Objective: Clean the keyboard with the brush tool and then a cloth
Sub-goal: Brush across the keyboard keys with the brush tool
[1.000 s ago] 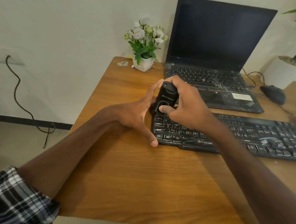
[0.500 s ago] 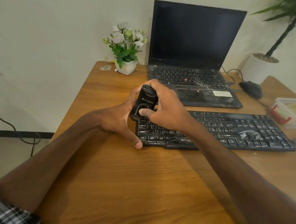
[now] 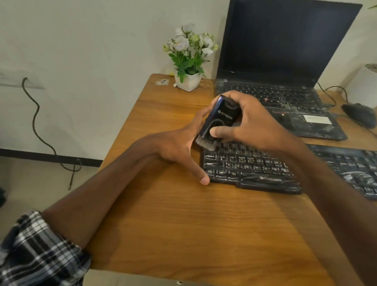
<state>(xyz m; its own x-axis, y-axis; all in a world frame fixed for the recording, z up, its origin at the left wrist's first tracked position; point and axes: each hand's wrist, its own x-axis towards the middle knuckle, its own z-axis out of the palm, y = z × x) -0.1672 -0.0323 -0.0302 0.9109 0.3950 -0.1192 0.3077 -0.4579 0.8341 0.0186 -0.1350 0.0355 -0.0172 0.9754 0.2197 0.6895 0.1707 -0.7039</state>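
Observation:
A black keyboard (image 3: pixel 263 169) with dusty, smeared keys lies on the wooden desk (image 3: pixel 188 221). My right hand (image 3: pixel 246 125) grips a black brush tool (image 3: pixel 220 120) tilted over the keyboard's far left corner, its grey bristles (image 3: pixel 206 143) down on the keys there. My left hand (image 3: pixel 179 150) rests at the keyboard's left end with straight fingers: the thumb lies along the left edge and the fingers reach behind the brush tool. No cloth is in view.
An open black laptop (image 3: pixel 285 69) stands behind the keyboard. A small white pot of flowers (image 3: pixel 188 58) sits at the desk's back left. A black mouse (image 3: pixel 359 115) with its cable lies at the right. The desk's left edge drops to the floor.
The camera has swung back to the left. The brush tool now tilts more, and its grey bristles show at the keyboard's far left corner. Both hands stay where they were.

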